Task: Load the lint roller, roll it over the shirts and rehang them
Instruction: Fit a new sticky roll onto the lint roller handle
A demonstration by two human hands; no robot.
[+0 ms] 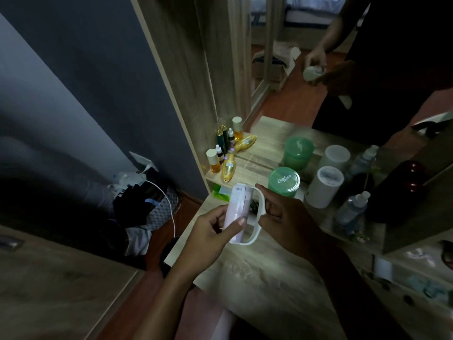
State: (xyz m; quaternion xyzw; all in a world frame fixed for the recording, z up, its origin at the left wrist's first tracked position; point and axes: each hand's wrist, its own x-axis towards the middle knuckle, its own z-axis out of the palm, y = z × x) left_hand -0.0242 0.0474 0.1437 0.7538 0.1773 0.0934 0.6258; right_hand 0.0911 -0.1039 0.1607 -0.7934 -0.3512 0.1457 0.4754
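Evidently the loading step is in hand: just in front of the green Charmiss jar, above the table, the left hand pinches the pale pink adhesive roll between thumb and curled fingers. The right hand has its grip closed round the side of the white lint roller handle, the roll lying within the handle's loop. Whether the roll sits on its axle I cannot tell, so the next move probably calls for pressing it home squarely until it turns freely.
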